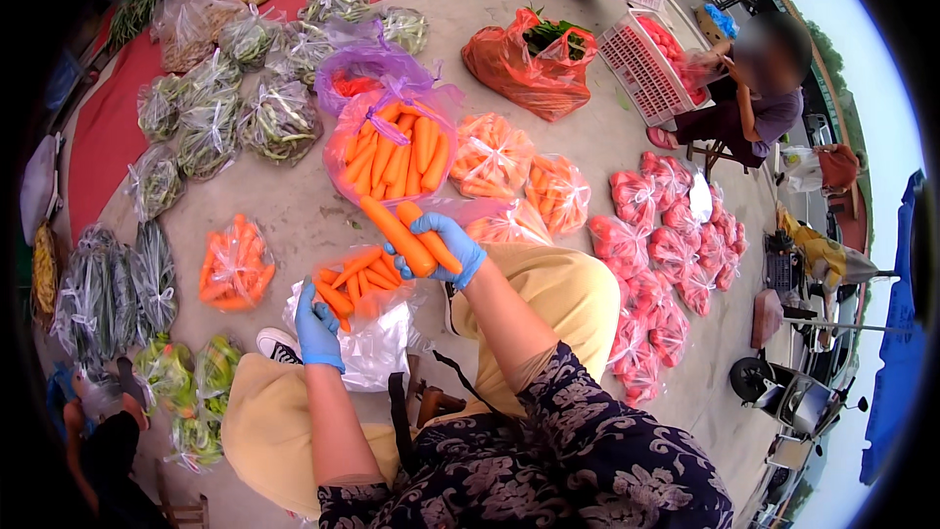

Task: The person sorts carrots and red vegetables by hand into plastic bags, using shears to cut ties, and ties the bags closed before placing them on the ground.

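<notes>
Head view: at centre, the right hand (448, 247) grasps carrots (397, 237) beside an unfinished-looking bag (372, 306), apparently pinched by the left hand (317, 329). The tied bag (236, 269) at left looks done; more carrots fill the purple bag (431, 96), upper centre.

Purple carrot bag (446, 106), above centre: I can read no lettering on it.
Red bag (519, 83), upper middle: no legible print reaches me.
White crate (632, 69), upper right: I make out no label.
Scooter (808, 407), lower right: too small for me to read.
Blue canopy (893, 333), right edge: nothing readable on my feed.
</notes>
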Available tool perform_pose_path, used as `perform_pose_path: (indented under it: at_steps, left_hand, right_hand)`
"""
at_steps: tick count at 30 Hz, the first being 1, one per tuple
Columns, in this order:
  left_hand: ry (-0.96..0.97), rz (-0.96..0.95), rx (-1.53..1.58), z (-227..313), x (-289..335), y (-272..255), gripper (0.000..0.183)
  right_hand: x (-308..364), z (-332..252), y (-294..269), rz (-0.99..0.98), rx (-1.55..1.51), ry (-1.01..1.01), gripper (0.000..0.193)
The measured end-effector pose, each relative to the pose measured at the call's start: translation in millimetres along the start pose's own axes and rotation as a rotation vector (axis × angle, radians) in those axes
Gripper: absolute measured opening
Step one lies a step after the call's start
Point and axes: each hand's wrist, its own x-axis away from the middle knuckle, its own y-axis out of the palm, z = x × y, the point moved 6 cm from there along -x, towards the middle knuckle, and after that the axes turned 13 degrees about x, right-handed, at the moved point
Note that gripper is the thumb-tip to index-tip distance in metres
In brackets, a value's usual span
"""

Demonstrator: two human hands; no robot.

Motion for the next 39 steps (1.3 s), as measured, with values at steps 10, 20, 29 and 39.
perform_pose_path:
  at_steps: [10, 20, 29, 39]
  left_hand:
    - [-0.011, -0.119, -0.288, 4.5, 34.1, -16.6, 0.017]
    - [0.038, -0.073, -0.074, 42.2, 33.6, -59.4, 0.035]
    - [-0.019, -0.082, 0.174, 16.3, 8.2, -26.5, 0.031]
    - [0.179, -0.139, 0.120, 89.8, 22.1, -68.0, 0.031]
  right_hand:
    - [-91.6, 189.9, -15.7, 0.118, -0.284, 0.455, 0.039]
    - [-110.6, 160.2, -34.4, 0.655, 1.905, -0.318, 0.047]
    - [-30.7, 52.9, -210.0, 0.791, 1.831, 0.505, 0.048]
    - [-77.4, 35.7, 14.6, 0.138, 0.800, 0.197, 0.027]
